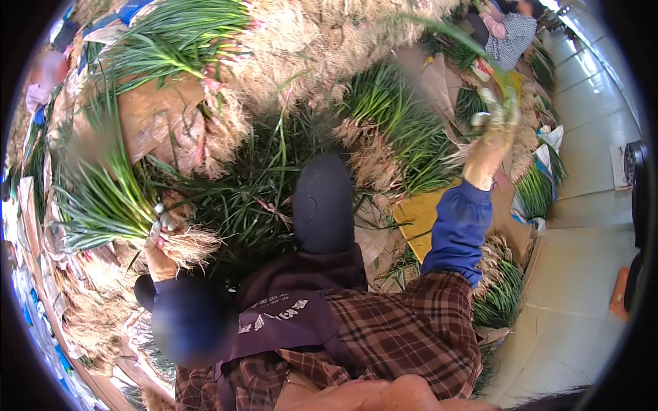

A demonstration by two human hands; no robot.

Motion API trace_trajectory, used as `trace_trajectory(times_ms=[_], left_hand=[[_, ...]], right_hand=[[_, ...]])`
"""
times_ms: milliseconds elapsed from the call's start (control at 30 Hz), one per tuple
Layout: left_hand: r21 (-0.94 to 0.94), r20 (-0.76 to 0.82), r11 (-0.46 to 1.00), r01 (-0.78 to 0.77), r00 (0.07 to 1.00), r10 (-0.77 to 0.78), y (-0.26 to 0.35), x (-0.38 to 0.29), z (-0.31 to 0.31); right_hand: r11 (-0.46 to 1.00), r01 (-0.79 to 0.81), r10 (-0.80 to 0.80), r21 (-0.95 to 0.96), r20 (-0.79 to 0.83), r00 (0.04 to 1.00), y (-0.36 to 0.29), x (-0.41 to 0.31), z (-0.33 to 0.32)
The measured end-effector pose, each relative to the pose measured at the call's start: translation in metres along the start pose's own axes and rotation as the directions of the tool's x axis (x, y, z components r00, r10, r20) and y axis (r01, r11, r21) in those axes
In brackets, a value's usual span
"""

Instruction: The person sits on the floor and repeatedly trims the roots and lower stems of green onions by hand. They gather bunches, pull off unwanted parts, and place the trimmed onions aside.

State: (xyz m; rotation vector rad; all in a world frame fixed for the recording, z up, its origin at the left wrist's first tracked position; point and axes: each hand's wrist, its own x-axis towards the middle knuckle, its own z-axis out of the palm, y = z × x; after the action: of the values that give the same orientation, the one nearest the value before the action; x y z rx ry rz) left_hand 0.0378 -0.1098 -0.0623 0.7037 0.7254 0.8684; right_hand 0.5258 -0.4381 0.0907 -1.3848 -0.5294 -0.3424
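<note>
My left hand (160, 241), at the left, is closed around a bunch of green onions (121, 205) near its pink-white bases. The leaves fan out to the upper left and the pale roots point right. My right hand (496, 128) is raised at the upper right, blurred, with a long green leaf (452, 33) trailing from its fingers to the upper left. Some fingertips wear pale coverings. Loose green leaves (241, 205) lie in a dark heap between the hands, beside my dark-clad knee (324, 205). More bunches (406, 123) with roots lie beyond the knee.
A large heap of rooty green onions (185, 41) spans the top. Yellow sheeting (421, 221) lies below my raised arm. More bunches (501, 303) lie beside a pale panel (555, 308) at the right. A co-worker (509, 38) sits at the upper right, another person (46, 77) at the far left.
</note>
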Motion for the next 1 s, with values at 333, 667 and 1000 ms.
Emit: trace_trajectory(times_ms=[333, 667, 1000], left_hand=[[0.137, -0.073, 0.990, -0.044, 0.996, 0.054, -0.015, 0.012, 0.015], [0.213, -0.213, 0.976, -0.046, 0.973, 0.092, -0.020, -0.003, 0.028], [0.156, 0.008, 0.985, -0.068, 0.998, 0.067, -0.035, 0.010, 0.002]], right_hand=[[0.591, -0.448, 0.521, -0.671, -0.106, 0.847, 0.268, -0.004, -0.059], [0.882, 0.359, -0.027, -0.306, 0.727, 0.686, 0.279, -0.150, 0.140], [0.981, -0.132, 0.150, -0.145, 0.988, 0.035, 0.385, -0.319, 0.173]])
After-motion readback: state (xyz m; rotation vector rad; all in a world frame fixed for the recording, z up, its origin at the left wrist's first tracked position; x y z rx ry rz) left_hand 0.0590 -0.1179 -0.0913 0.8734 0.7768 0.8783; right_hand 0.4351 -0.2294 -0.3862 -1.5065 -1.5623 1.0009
